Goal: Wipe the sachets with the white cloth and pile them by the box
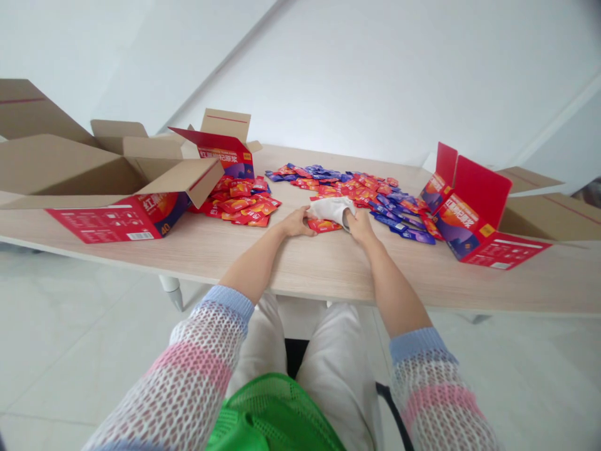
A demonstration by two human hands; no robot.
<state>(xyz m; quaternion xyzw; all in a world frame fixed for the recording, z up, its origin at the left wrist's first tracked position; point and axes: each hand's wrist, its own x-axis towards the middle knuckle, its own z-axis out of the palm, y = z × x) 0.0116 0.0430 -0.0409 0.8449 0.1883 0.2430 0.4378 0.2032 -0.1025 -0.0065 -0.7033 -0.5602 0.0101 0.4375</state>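
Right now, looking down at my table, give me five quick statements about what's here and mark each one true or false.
1. The right hand grips the white cloth. True.
2. The left hand is far away from the white cloth. False: it is at the left end of the white cloth.
3. A pile of red packets lies on the table, to the left of the left hand. True.
4. The right-hand box is closed up tight. False: its flaps stand open.
5. Blue packets lie between the white cloth and the right-hand box. True.
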